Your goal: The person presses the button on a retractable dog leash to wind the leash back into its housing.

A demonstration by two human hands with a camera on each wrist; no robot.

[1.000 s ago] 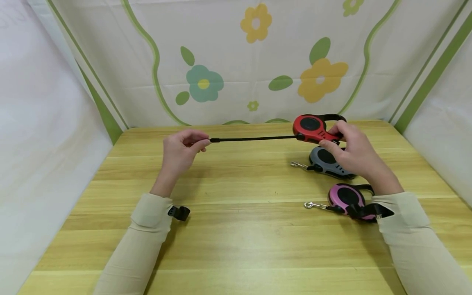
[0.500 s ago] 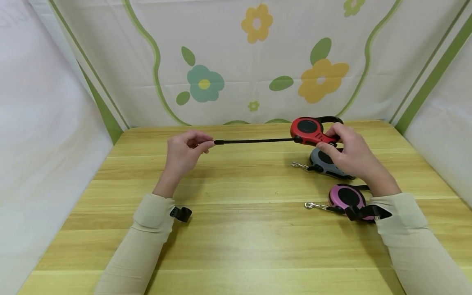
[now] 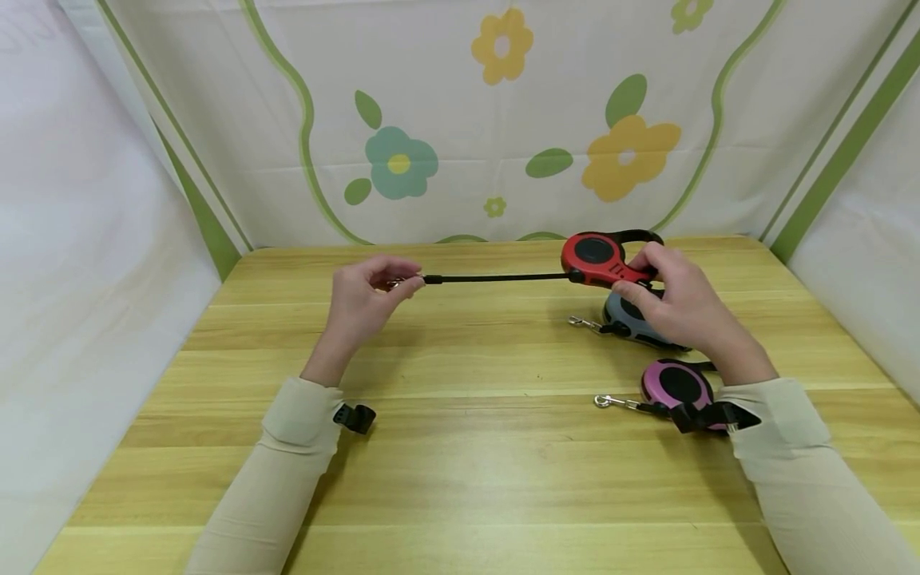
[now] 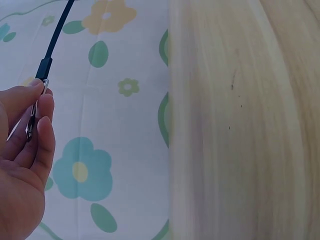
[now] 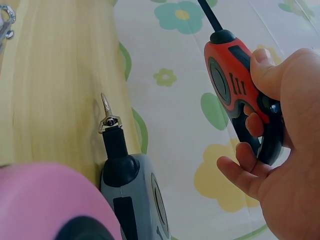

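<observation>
Hands: the metal clip [image 4: 36,112] at the end of the black leash cord [image 3: 496,278] was pinched between thumb and fingers of the left hand [image 3: 362,297]; the black loop handle of the red oval plastic retractable leash housing [image 3: 596,259] was gripped by the right hand [image 3: 676,303], thumb set on the top edge by the button.
Step in hand: the cord was judged to be partly drawn out and held taut above the light wooden table [image 3: 460,447], either being pulled out or let back in; which one could not be told.
Next move: a steady grip on the clip and a controlled thumb on the brake were judged to be needed.
Near count: one pink retractable leash [image 3: 679,387] lay flat, closest to the person.
Middle count: one grey retractable leash [image 3: 632,323] lay under the right hand.
Far count: one red housing, raised; three leashes were counted in all.
Backdrop: one flowered cloth [image 3: 503,120] was hung behind the table.
</observation>
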